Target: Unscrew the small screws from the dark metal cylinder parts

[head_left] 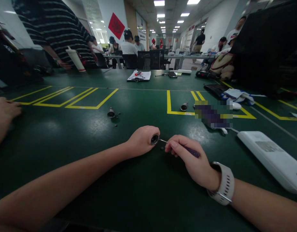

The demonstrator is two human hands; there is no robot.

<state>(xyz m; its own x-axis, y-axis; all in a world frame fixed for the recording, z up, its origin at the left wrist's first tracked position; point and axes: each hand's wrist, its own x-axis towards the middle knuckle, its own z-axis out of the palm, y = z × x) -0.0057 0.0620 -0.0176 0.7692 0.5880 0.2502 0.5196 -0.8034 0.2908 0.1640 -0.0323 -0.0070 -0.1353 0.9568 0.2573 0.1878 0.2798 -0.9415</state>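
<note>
My left hand (pixel 142 140) is wrapped round a cup-shaped metal part (pixel 154 139), its dark open end facing me. In my right hand (pixel 188 154) is a screwdriver (pixel 192 151) with a dark purple handle. Its thin shaft points left, and the tip meets the side of the metal part; the exact contact is too small to make out. A small dark ring (pixel 162 148) lies on the green table just below the shaft. Farther off to the left stands a similar metal part (pixel 111 112) with several tiny pieces beside it.
Another metal part (pixel 184 106) stands inside yellow tape lines at the right. A phone (pixel 211 115), partly blurred, has a cable to a white device (pixel 269 158). A clipboard (pixel 138 75) lies at the back. At the left edge is another person's hand (pixel 4 117).
</note>
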